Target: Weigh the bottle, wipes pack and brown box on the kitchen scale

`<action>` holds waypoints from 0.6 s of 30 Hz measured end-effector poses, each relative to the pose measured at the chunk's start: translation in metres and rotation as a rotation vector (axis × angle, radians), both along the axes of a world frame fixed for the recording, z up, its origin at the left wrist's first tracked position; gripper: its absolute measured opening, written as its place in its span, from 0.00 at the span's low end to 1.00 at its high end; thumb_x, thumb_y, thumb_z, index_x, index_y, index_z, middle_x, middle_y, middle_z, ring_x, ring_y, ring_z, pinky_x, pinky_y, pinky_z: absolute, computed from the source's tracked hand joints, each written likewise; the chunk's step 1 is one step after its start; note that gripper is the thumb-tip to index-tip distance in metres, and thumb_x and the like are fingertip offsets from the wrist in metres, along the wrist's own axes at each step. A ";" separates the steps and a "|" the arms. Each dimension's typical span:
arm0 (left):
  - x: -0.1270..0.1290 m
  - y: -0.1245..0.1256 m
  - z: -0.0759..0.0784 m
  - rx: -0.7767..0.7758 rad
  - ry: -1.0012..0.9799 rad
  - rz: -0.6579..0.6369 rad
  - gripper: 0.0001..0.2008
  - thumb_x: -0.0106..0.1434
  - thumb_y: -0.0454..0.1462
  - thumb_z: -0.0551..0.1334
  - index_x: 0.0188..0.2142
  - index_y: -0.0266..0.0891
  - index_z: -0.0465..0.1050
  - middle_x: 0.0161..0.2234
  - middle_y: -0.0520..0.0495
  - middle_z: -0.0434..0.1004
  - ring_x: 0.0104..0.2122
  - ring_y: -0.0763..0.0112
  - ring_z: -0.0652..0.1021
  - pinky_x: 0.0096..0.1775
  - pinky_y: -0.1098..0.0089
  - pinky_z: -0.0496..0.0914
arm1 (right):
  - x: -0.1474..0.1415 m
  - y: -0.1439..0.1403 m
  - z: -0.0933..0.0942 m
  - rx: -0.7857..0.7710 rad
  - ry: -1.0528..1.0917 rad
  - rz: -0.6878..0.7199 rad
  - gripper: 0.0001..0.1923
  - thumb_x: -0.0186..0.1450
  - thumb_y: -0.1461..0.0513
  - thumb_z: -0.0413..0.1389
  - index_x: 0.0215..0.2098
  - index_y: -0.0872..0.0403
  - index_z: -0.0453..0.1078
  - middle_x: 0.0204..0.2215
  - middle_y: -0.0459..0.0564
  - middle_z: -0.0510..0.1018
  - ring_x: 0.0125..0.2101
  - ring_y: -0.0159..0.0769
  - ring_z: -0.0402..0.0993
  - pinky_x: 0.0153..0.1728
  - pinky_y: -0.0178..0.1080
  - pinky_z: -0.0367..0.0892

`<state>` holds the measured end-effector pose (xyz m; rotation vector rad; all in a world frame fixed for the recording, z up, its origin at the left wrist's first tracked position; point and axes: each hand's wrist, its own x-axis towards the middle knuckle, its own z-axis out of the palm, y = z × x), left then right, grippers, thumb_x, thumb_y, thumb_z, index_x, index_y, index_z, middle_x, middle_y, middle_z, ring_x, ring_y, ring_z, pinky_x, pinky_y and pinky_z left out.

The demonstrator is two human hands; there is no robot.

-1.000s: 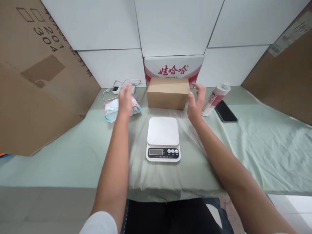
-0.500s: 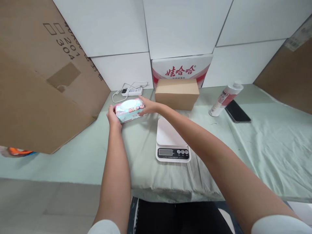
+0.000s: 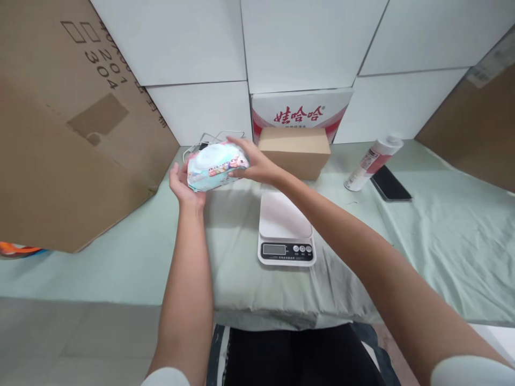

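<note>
A pale blue-and-pink pack of wet wipes (image 3: 217,161) with a white lid is raised above the green cloth, tilted, its right end higher than its left. My right hand (image 3: 257,162) grips its right end, thumb on the near side and fingers over the far edge. At the left end, my left hand (image 3: 187,182) supports it from below and beside, its thumb sticking out and some fingers hidden behind the pack. A white digital kitchen scale (image 3: 285,228) lies on the cloth to the right, below my right forearm, with a bare platform.
Behind the scale stands a brown carton (image 3: 293,153) before a white-and-red box (image 3: 300,110). A white cable (image 3: 193,153) lies behind the pack. At right are a white-and-pink bottle (image 3: 372,163) and a black phone (image 3: 390,184). A large cardboard sheet (image 3: 80,161) stands at left.
Both hands have lifted the pack of wet wipes off the cloth and tilted it, its right end rising. My left hand has shifted further under its left end.
</note>
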<state>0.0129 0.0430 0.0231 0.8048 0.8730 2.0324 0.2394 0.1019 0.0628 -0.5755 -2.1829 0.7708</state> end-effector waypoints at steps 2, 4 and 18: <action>0.025 -0.009 0.016 0.120 0.128 -0.060 0.34 0.65 0.65 0.62 0.53 0.41 0.82 0.58 0.38 0.83 0.65 0.45 0.77 0.68 0.49 0.70 | 0.034 -0.033 0.010 0.085 0.067 -0.067 0.57 0.59 0.39 0.70 0.76 0.52 0.56 0.69 0.64 0.66 0.71 0.59 0.61 0.74 0.60 0.57; 0.057 -0.024 0.026 0.242 0.275 -0.151 0.40 0.62 0.67 0.64 0.61 0.44 0.79 0.63 0.38 0.79 0.70 0.42 0.72 0.72 0.47 0.64 | 0.072 -0.075 0.011 0.145 0.137 -0.198 0.53 0.61 0.36 0.67 0.75 0.49 0.58 0.69 0.61 0.66 0.70 0.59 0.62 0.73 0.61 0.60; 0.141 -0.109 -0.021 0.146 0.516 -0.242 0.34 0.72 0.61 0.59 0.67 0.46 0.76 0.67 0.39 0.77 0.68 0.43 0.74 0.70 0.47 0.67 | 0.151 -0.172 -0.058 0.134 0.158 -0.511 0.51 0.57 0.34 0.69 0.71 0.45 0.63 0.59 0.61 0.70 0.63 0.61 0.69 0.65 0.66 0.68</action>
